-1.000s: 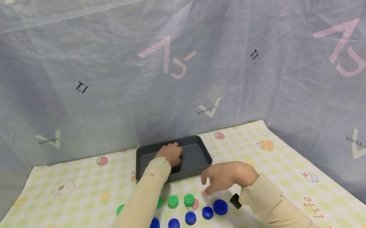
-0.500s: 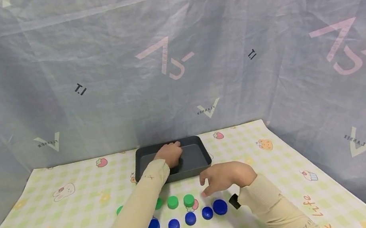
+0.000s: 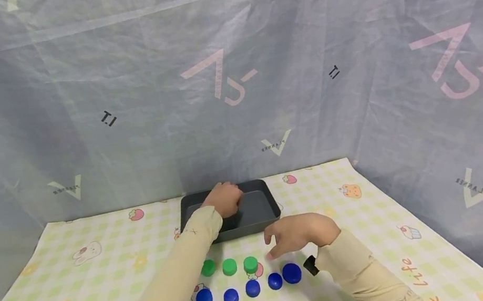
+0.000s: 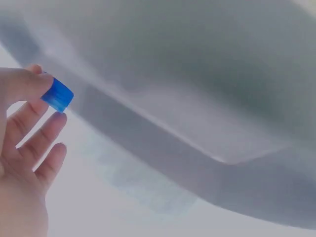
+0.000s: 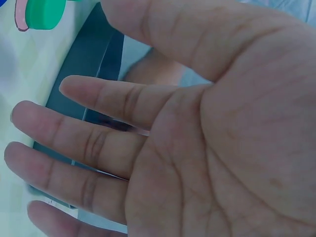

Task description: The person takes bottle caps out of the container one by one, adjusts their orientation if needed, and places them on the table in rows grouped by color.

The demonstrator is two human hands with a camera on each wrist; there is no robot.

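Over the dark grey rectangular tray (image 3: 258, 209) at the table's back, my left hand (image 3: 226, 199) is raised with its fingers hidden in the head view. The left wrist view shows its thumb and fingers pinching a blue bottle cap (image 4: 60, 95). My right hand (image 3: 300, 231) hovers at the tray's near right corner, holding nothing; its palm and loosely spread fingers (image 5: 94, 140) fill the right wrist view. Green bottle caps (image 3: 229, 267) stand in a row before the tray. Nearer me is a row of several blue bottle caps (image 3: 230, 297), the rightmost one larger.
A checked cloth (image 3: 132, 243) with cartoon prints covers the table. Grey fabric (image 3: 143, 108) hangs behind it and at both sides. My left sleeve (image 3: 192, 254) crosses above the left end of the cap rows. A small black piece (image 3: 311, 265) sits at my right cuff.
My left hand has risen a little over the tray, and its forearm has shifted slightly left, now covering the leftmost green cap. My right hand has stayed in place.
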